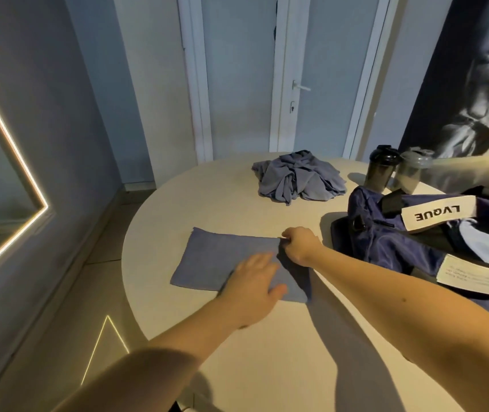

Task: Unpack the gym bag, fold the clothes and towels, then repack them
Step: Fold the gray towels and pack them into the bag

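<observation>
Brand word: "LVQUE", the only word that can be read.
Lettering: bold black capitals on a pale cream ground, evenly spaced in a single row.
Carrier: the upper white band (439,215) on the navy gym bag (386,242), which lies at the right side of the desk (237,352).
Orientation: upside down from the head view, running along the band with a slight tilt.
Second print: several thin rows of small dark text on the lower white band (475,276) of the same bag.
Legibility of second print: too small and blurred to make out any word or number.
</observation>
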